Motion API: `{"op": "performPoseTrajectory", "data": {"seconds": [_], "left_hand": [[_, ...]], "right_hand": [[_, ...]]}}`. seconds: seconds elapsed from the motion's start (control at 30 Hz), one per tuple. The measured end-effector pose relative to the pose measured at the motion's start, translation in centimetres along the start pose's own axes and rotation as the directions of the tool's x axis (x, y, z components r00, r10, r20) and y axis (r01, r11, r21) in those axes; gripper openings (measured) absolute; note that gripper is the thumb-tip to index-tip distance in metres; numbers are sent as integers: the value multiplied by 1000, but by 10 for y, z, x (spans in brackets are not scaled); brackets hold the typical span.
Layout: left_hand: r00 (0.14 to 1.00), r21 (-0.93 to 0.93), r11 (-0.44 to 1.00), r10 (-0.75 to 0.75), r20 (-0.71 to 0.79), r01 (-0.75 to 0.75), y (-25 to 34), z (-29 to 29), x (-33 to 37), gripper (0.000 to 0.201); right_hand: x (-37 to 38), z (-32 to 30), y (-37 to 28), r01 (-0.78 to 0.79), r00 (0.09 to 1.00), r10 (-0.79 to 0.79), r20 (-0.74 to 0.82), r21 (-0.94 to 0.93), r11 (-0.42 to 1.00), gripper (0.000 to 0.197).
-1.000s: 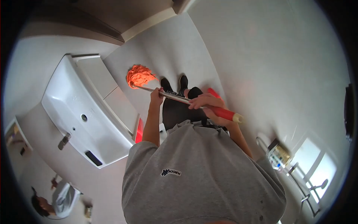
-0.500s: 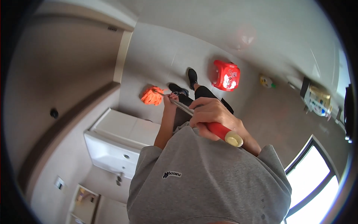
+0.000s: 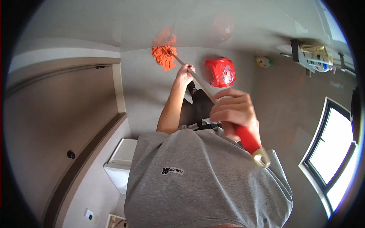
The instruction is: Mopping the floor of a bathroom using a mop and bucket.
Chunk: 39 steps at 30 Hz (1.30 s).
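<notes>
I hold a mop (image 3: 162,57) with an orange strand head, a metal pole and a red grip ending in a cream cap. My left hand (image 3: 185,74) is closed round the lower pole, not far above the head. Higher up, my right hand (image 3: 236,112) wraps the pole where it meets the red grip; it is slightly blurred. The mop head lies on the floor against the base of the far wall, and the shiny wall mirrors it. To the right of it stands a red plastic stool (image 3: 223,72).
A brown door (image 3: 61,110) fills the left side. A white washbasin cabinet (image 3: 121,161) stands at lower left. On the right wall hangs a shelf with bottles (image 3: 315,57); a white bottle with a green cap (image 3: 263,62) is below it. A window (image 3: 329,129) is at right.
The mop head has moved away from me, from beside my feet up to the far wall. My left arm has stretched forward with the pole; my right hand has shifted slightly right.
</notes>
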<state>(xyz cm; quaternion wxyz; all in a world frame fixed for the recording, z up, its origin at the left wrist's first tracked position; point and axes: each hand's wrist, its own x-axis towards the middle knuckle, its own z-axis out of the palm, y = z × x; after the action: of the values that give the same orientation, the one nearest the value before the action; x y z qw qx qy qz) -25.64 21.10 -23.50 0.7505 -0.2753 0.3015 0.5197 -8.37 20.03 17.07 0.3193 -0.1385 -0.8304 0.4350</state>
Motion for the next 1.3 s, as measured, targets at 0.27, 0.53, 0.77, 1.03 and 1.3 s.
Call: {"op": "performPoseTrajectory", "data": {"seconds": [0.27, 0.53, 0.77, 1.03, 1.3], "left_hand": [[981, -176, 967, 174, -86, -187, -41, -100, -52, 12], [906, -207, 905, 306, -293, -372, -55, -354, -139, 13], [743, -187, 850, 299, -599, -493, -96, -495, -225, 15], [683, -262, 741, 342, -646, -618, -139, -422, -210, 14], [825, -337, 840, 207, -526, -426, -203, -154, -72, 15]], "right_hand": [[-29, 40, 0, -103, 995, 103, -4, -18, 994, 19], [-91, 183, 0, -583, 812, 525, 255, 373, 722, 29], [-126, 252, -21, -753, 622, 492, 610, 291, 591, 25], [-152, 192, -16, -678, 679, 504, 534, 192, 710, 17], [-211, -34, -16, -390, 911, 411, -20, 280, 877, 18]]}}
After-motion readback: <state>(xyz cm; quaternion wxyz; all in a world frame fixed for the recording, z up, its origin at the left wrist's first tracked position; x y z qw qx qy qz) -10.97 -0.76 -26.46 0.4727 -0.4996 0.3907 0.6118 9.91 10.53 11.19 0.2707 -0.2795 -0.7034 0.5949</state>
